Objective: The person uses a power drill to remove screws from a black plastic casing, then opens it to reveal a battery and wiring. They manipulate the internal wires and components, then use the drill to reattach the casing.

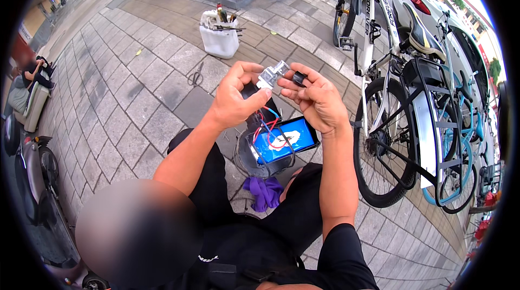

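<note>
My left hand (234, 98) is closed, pinching a clear plastic housing (272, 74) between thumb and fingers. Opposite it, my right hand (320, 99) has a small black part (299, 78) gripped in its fingers, and its fingertips come close to the housing's right end; I cannot tell whether they touch. Below both hands, between my knees, lies a blue-wrapped battery pack (298, 137) with a whitish patch on top, in a black case. Red and blue wires (266, 126) run up from the case towards my left hand, which hides their upper ends.
A cut-open white plastic jug (219, 43) of tools stands ahead on the paving. Scissors (195, 77) lie left of my hands; a purple cloth (264, 193) is near my knees. A white bicycle (391, 30) stands close on the right, a scooter (33, 181) at the left.
</note>
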`<state>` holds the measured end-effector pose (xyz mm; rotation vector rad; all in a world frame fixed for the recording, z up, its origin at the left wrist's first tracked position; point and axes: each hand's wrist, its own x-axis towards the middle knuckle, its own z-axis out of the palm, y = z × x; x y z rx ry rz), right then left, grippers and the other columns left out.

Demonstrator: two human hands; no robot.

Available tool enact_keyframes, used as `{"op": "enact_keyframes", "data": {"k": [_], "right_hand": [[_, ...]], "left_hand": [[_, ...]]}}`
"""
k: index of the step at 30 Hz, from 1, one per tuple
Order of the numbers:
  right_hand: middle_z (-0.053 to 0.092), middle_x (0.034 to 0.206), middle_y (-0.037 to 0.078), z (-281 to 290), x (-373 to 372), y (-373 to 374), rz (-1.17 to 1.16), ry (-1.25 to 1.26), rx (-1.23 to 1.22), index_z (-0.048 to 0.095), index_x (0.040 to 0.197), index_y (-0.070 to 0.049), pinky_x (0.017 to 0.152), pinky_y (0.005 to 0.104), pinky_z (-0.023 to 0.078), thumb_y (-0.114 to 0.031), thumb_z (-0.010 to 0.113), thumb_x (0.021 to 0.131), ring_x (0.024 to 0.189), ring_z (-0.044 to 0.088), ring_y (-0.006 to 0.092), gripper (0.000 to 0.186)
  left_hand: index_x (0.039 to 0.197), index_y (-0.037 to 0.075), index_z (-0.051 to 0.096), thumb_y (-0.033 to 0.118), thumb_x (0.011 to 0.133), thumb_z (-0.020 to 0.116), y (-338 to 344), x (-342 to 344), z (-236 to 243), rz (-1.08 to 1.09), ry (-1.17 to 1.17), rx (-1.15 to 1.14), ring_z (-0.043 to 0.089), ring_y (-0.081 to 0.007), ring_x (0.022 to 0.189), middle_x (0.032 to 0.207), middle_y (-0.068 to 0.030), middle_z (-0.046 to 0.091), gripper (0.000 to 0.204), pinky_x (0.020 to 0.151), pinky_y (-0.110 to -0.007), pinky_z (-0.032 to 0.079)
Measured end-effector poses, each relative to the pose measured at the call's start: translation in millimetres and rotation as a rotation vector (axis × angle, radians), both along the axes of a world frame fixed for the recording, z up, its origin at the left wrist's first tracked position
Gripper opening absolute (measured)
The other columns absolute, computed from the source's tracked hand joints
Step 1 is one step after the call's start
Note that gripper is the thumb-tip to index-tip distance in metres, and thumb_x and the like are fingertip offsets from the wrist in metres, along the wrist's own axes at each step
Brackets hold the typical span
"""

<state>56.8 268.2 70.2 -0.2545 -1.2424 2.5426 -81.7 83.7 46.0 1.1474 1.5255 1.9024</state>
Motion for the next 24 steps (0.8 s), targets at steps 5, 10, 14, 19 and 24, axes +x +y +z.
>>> {"op": "enact_keyframes", "data": {"k": [5, 10, 14, 19, 24], "right_hand": [[0.059, 0.133, 0.027, -2.2, 0.8, 1.5, 0.025, 0.042, -0.030, 0.043, 0.145, 0.011, 0.103, 0.0449, 0.061, 0.017, 0.051, 0.085, 0.119, 0.069, 0.0381, 0.061], [0.059, 0.133, 0.029, -3.5, -0.4, 1.6, 0.024, 0.054, -0.020, 0.043, 0.144, 0.011, 0.103, 0.0447, 0.061, 0.016, 0.052, 0.087, 0.119, 0.069, 0.0389, 0.058], [0.059, 0.133, 0.030, -1.9, 0.4, 0.4, 0.011, 0.038, -0.002, 0.043, 0.145, 0.011, 0.103, 0.0442, 0.061, 0.015, 0.053, 0.088, 0.119, 0.069, 0.0386, 0.058], [0.059, 0.133, 0.030, -1.2, 0.5, -1.2, 0.001, 0.020, 0.009, 0.043, 0.144, 0.011, 0.103, 0.0435, 0.061, 0.013, 0.055, 0.090, 0.118, 0.069, 0.0375, 0.056], [0.061, 0.130, 0.028, -2.4, -0.7, -1.8, -0.012, 0.017, 0.040, 0.045, 0.143, 0.011, 0.101, 0.0426, 0.062, 0.007, 0.060, 0.095, 0.116, 0.070, 0.0354, 0.051]], "left_hand": [[0.136, -0.004, 0.048, 0.004, 0.092, 0.075, -0.3, -1.4, -2.7, 0.001, 0.005, -0.009, 0.063, -0.0115, 0.104, 0.112, -0.0098, 0.069, 0.052, 0.089, -0.027, 0.051], [0.136, -0.004, 0.048, 0.003, 0.092, 0.075, -0.4, -2.5, -3.4, 0.006, 0.024, 0.002, 0.063, -0.0114, 0.102, 0.111, -0.0099, 0.069, 0.053, 0.088, -0.027, 0.052], [0.136, -0.004, 0.048, 0.003, 0.091, 0.075, -0.6, -2.1, -2.7, 0.004, 0.028, 0.000, 0.063, -0.0118, 0.103, 0.112, -0.0101, 0.069, 0.053, 0.088, -0.027, 0.052], [0.136, -0.004, 0.048, 0.003, 0.091, 0.076, -1.1, -1.5, -2.8, 0.007, 0.022, -0.004, 0.063, -0.0122, 0.105, 0.113, -0.0105, 0.069, 0.053, 0.089, -0.027, 0.052], [0.136, -0.004, 0.048, 0.003, 0.091, 0.076, -1.3, -2.4, -4.7, 0.008, 0.016, 0.005, 0.063, -0.0127, 0.105, 0.114, -0.0109, 0.069, 0.053, 0.091, -0.028, 0.051]]}}
